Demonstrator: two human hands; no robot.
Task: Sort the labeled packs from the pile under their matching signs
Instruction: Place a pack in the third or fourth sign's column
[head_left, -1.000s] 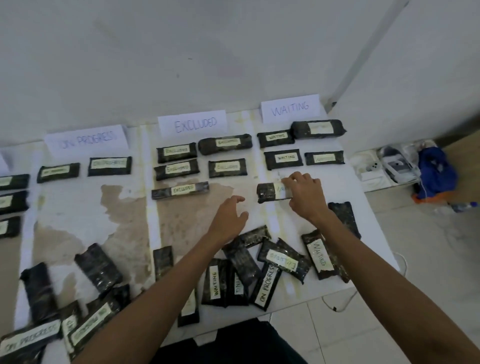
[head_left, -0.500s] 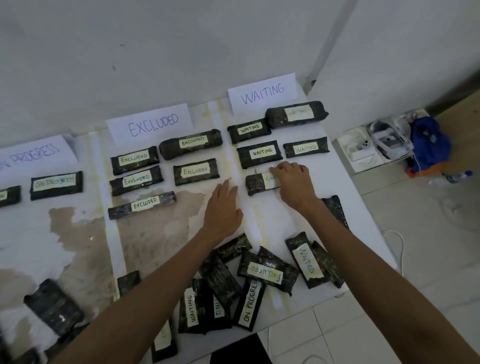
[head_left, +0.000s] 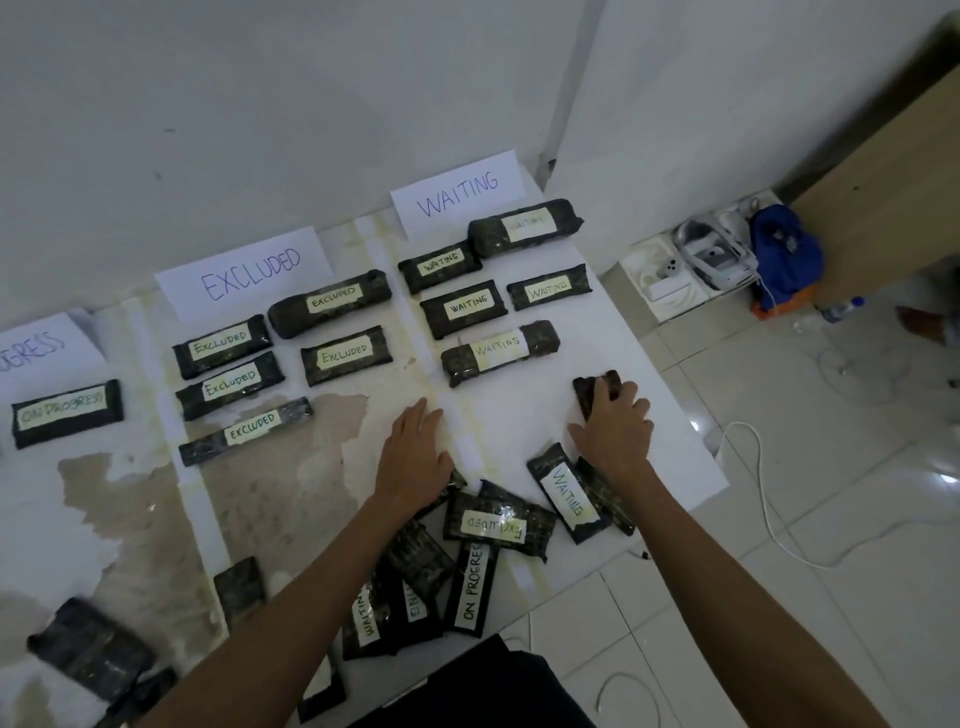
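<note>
White paper signs stand against the wall: WAITING (head_left: 457, 193), EXCLUDED (head_left: 249, 273) and part of ON PROGRESS (head_left: 36, 351). Dark packs with pale labels lie in rows under each sign. The lowest WAITING pack (head_left: 498, 351) lies free. My right hand (head_left: 613, 421) curls over a dark pack (head_left: 589, 387) with no label showing, near the table's right edge. My left hand (head_left: 415, 457) rests flat with fingers apart at the pile's far edge. The pile (head_left: 488, 525) in front of me holds packs marked WAITING (head_left: 566, 493), EXCLUDED and ON PROGRESS (head_left: 472, 587).
More dark packs (head_left: 88, 649) lie at the near left. The white table (head_left: 670, 441) ends just right of my right hand. On the tiled floor beyond are white boxes (head_left: 670, 270), a blue bag (head_left: 784, 249), a bottle and white cables (head_left: 763, 493).
My right hand let go of the WAITING pack, now lying below the other WAITING packs, and drew back right onto a dark unlabeled pack. My left hand stayed near the pile.
</note>
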